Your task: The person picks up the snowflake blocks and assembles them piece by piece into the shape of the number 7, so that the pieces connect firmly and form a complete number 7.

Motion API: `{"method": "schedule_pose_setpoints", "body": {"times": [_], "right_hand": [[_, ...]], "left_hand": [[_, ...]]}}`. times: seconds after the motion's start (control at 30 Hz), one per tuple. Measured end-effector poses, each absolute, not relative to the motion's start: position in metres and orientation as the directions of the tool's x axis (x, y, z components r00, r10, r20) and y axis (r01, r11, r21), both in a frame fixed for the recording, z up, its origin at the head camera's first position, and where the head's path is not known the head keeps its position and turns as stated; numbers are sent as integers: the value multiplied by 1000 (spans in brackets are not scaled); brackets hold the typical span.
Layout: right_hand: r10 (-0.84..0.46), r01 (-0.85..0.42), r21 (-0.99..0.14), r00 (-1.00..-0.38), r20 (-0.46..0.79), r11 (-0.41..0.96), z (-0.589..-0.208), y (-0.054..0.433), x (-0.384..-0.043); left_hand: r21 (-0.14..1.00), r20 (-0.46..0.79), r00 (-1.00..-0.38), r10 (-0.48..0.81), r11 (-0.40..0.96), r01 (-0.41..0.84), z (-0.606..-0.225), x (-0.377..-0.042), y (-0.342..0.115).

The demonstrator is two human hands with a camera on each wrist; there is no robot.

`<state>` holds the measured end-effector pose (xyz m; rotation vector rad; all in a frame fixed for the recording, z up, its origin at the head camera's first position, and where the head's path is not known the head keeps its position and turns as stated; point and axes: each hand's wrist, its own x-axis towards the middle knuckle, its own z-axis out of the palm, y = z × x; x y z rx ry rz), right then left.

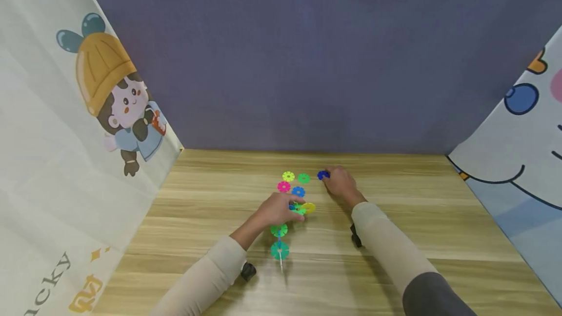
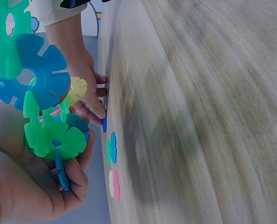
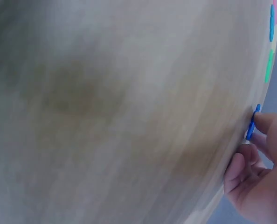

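An interlocked chain of green, blue and yellow notched plastic discs [image 1: 275,231] is being gripped by the left hand [image 1: 277,208] above the wood-grain table [image 1: 408,213]. The right hand [image 1: 340,182] is pinching a dark blue notched plastic disc [image 1: 322,175] at the table's surface. Yellow, green, pink and lighter blue loose discs [image 1: 280,187] are lying nearby.

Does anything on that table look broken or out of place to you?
Nothing looks broken or spilled. The dark blue disc sits apart from the four loose discs, but the right hand is touching it. The linked discs in the left hand jut at different angles, probably just how they slot together.
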<state>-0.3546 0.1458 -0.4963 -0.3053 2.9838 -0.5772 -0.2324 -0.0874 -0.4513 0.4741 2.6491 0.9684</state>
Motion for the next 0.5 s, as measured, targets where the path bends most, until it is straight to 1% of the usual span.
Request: {"method": "schedule_pose_setpoints", "body": {"times": [0.17,0.4,0.5], "right_hand": [[-204,-182,-401,-979,-13,898,-497,148,-354],[-179,-152,-465,-984,-14,872,-495,153,-349],[-203,-187,-479,-979,18,858,-496,155,-347]], "left_hand": [[661,-152,-904,399,721,206,-453,-233,-86],[649,-155,-901,406,729,217,-455,-233,-86],[659,-151,-900,408,721,217,-456,-233,-84]]}}
